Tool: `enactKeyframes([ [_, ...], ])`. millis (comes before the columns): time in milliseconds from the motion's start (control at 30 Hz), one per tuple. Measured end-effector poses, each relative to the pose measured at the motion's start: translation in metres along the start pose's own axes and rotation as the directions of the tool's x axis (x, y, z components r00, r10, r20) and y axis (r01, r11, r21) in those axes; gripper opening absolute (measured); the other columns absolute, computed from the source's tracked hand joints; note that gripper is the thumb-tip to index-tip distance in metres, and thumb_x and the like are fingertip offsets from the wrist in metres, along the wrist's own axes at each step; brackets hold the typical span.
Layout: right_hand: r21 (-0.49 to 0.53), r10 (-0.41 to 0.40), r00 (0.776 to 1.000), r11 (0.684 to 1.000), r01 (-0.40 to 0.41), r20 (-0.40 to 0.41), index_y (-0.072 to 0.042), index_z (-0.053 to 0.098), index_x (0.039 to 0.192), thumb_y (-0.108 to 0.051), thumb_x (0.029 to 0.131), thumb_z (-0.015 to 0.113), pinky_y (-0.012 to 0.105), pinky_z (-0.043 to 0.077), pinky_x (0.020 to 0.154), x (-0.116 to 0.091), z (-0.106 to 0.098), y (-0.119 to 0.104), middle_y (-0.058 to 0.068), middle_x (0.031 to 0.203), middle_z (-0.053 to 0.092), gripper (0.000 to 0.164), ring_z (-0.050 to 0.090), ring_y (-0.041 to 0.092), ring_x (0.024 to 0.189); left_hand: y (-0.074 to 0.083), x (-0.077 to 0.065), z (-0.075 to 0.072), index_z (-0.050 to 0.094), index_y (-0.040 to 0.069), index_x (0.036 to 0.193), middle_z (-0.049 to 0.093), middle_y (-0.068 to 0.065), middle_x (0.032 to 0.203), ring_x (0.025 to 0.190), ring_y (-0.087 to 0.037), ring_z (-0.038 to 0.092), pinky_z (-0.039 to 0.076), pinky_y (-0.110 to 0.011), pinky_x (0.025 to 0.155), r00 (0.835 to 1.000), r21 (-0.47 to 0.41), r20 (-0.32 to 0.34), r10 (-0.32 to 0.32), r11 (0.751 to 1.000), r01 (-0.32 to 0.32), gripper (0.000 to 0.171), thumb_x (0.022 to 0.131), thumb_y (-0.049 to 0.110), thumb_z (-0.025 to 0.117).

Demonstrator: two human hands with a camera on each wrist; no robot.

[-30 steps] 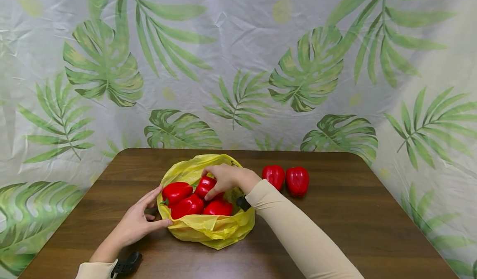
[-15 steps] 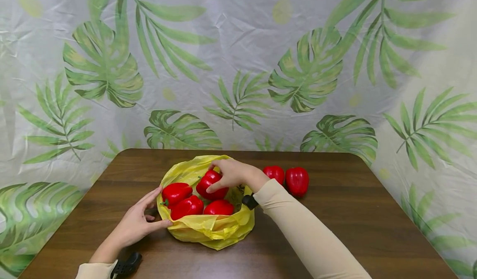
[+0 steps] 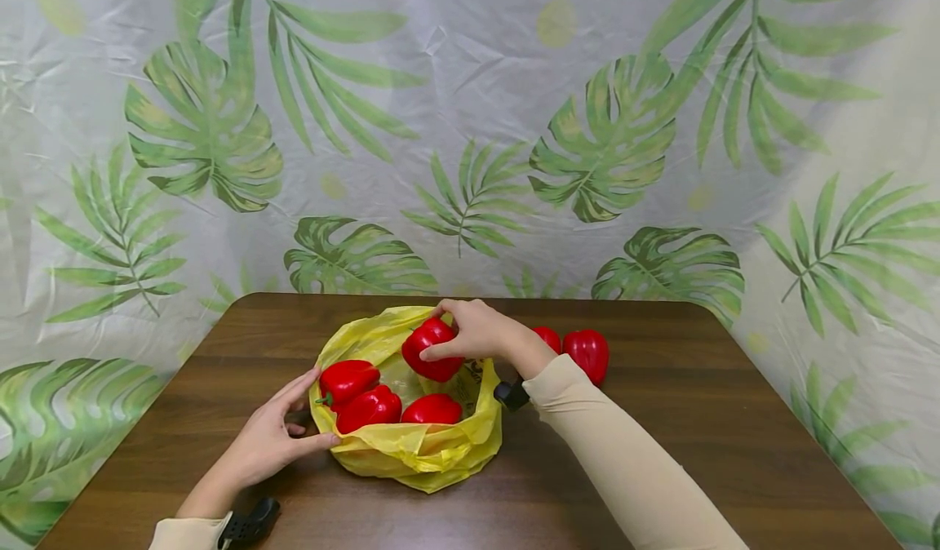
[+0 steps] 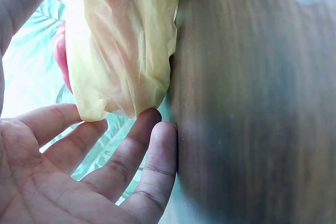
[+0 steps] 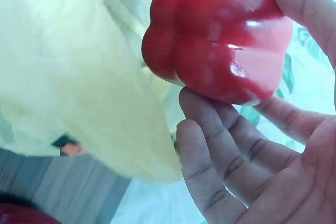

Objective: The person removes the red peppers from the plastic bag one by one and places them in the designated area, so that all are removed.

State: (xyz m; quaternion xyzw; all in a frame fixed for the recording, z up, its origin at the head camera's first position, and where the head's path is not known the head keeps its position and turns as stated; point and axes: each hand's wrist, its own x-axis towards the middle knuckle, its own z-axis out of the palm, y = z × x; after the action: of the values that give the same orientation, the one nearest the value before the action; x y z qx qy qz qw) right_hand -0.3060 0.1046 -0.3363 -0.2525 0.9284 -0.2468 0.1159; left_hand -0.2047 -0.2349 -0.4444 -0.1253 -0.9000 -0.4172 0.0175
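Observation:
A yellow plastic bag [image 3: 419, 456] stands wide open at the middle of the table, its rim rolled down. My right hand [image 3: 481, 330] grips a red bell pepper [image 3: 432, 344] between thumb and fingers, over the right back part of the bag's opening. Up close in the right wrist view, the thumb presses the side of this pepper [image 5: 215, 40] and the fingers lie along its other side. Inside the bag lie three more red peppers [image 3: 370, 407]. My left hand [image 3: 264, 440] rests against the bag's left side, fingers spread and fingertips touching the plastic [image 4: 123, 40].
Two red bell peppers [image 3: 586, 356] stand side by side right of the bag, one partly behind my right wrist. The brown wooden table [image 3: 661, 436] ends at its back edge before a leaf-patterned curtain [image 3: 470, 109]. Black camera straps sit on both wrists.
My right hand has raised the pepper from among the others in the bag and carried it to the right and back. My left hand and the bag stay in place.

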Motion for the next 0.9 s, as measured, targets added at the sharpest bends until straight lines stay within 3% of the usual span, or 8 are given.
enactKeyframes([
  [500, 0.075, 0.059, 0.990, 0.996, -0.050, -0.129, -0.009, 0.057, 0.146, -0.052, 0.094, 0.078, 0.041, 0.062, 0.096, -0.018, -0.017, 0.014, 0.009, 0.127, 0.073, 0.071, 0.069, 0.023, 0.114, 0.001, 0.000, 0.000, 0.037, 0.006, 0.167, 0.038, -0.026, 0.170, 0.126, -0.039, 0.065, 0.060, -0.021, 0.082, 1.000, -0.005, 0.005, -0.003, 1.000, 0.003, 0.105, 0.083, 0.036, 0.094],
  [767, 0.118, 0.115, 0.981, 0.988, -0.097, -0.158, -0.009, 0.057, 0.147, -0.053, 0.095, 0.077, 0.042, 0.063, 0.092, -0.028, -0.027, 0.026, 0.013, 0.133, 0.073, 0.071, 0.070, 0.027, 0.116, 0.001, -0.001, -0.001, 0.036, 0.006, 0.167, 0.037, -0.025, 0.170, 0.127, -0.039, 0.064, 0.060, -0.021, 0.082, 1.000, -0.004, 0.006, -0.007, 1.000, 0.007, 0.105, 0.084, 0.036, 0.093],
  [900, 0.142, 0.140, 0.976, 0.983, -0.117, -0.168, -0.010, 0.057, 0.146, -0.054, 0.095, 0.076, 0.040, 0.063, 0.086, -0.034, -0.036, 0.032, 0.014, 0.126, 0.074, 0.071, 0.072, 0.027, 0.105, 0.002, -0.001, -0.001, 0.036, 0.006, 0.168, 0.037, -0.026, 0.170, 0.128, -0.040, 0.064, 0.060, -0.021, 0.082, 1.000, -0.001, 0.005, -0.010, 1.000, 0.010, 0.105, 0.084, 0.036, 0.093],
])
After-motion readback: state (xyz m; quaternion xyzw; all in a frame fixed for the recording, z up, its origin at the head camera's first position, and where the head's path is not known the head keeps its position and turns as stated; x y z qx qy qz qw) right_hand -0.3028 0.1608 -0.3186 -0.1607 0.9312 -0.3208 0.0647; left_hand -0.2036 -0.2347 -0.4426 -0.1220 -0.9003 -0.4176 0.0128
